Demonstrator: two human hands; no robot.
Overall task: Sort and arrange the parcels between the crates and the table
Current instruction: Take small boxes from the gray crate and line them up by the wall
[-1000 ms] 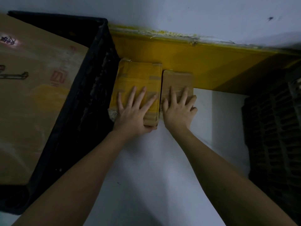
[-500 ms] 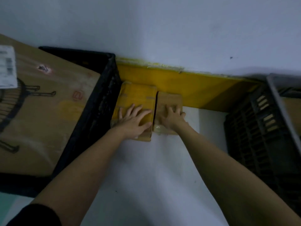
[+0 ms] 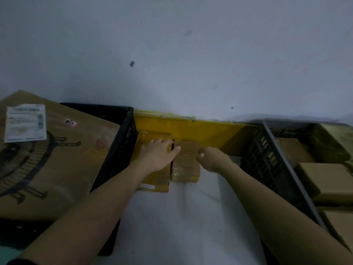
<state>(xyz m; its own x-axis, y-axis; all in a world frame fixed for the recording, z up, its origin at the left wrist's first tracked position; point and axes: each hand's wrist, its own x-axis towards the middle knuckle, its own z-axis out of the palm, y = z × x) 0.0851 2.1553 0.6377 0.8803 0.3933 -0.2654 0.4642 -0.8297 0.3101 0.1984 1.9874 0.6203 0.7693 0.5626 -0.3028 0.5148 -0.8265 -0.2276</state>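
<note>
Both hands had drawn back since the earlier frame, the right one lifting off its parcel. At centre frame, on the white table [image 3: 172,226], the yellow-taped parcel [image 3: 155,180] and the smaller brown parcel [image 3: 184,165] sat side by side, touching. At left the black crate [image 3: 122,150] held a large printed carton [image 3: 53,165]; at right the grey crate [image 3: 275,169] held plain boxes [image 3: 324,178]. The left hand [image 3: 158,155] lay flat on the yellow-taped parcel, fingers spread. The right hand [image 3: 214,159] hovered by the brown parcel, fingers loosely curled, holding nothing.

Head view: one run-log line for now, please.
left hand flat on yellow parcel | right hand beside brown parcel | parcels side by side
</note>
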